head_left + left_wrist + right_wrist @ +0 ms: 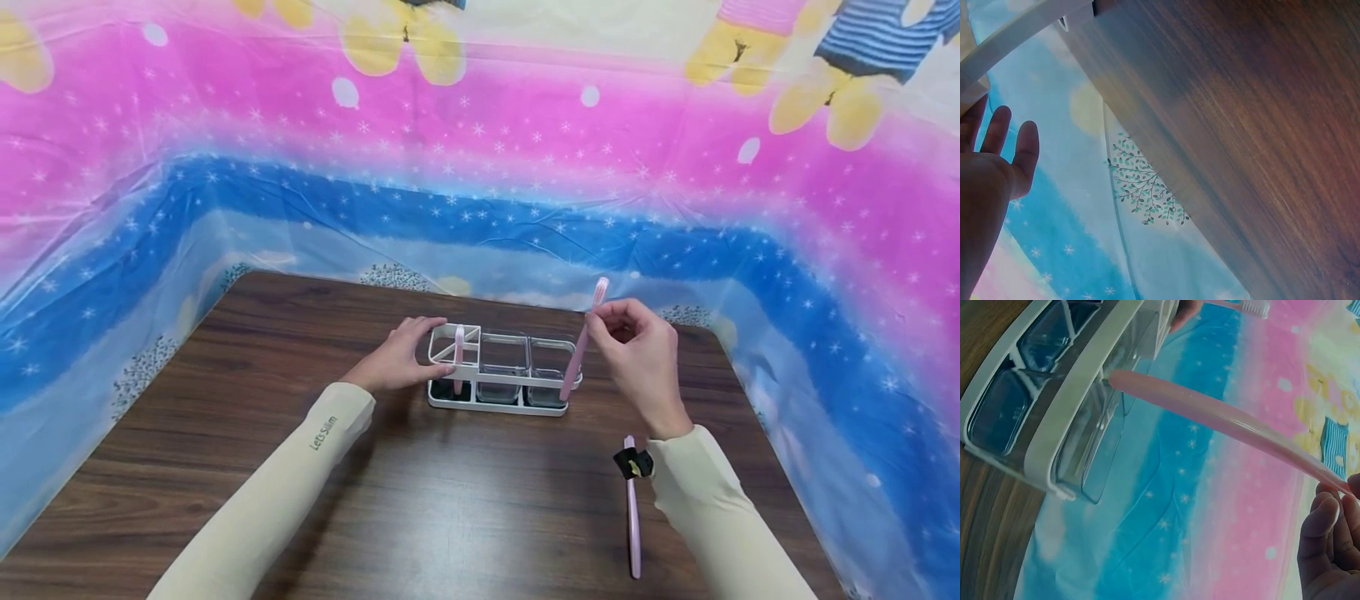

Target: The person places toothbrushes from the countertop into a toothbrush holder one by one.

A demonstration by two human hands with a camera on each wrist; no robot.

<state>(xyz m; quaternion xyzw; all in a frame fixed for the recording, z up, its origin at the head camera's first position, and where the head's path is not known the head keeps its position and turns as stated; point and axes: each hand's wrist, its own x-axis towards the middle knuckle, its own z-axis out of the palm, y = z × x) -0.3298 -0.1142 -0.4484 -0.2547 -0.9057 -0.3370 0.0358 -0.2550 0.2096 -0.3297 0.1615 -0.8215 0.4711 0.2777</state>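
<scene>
A white toothbrush holder [517,408] with clear cups stands on the table, its left end held by my left hand [397,354], thumb in front and fingers behind. In the left wrist view the outer fingers [1027,150] hang free beside the white frame. My right hand [637,350] pinches a pink toothbrush [576,362] just below its bristles. The brush leans with its handle end low, near the right cup [1079,450]; whether that end touches the holder I cannot tell. A second pink toothbrush [459,354] stands upright in the left divided compartment.
Another pink toothbrush [633,533] lies on the brown table [450,517], near the right sleeve, partly covered by a black wrist attachment [634,463]. A patterned pink and blue sheet [487,167] hangs around the table's back and sides.
</scene>
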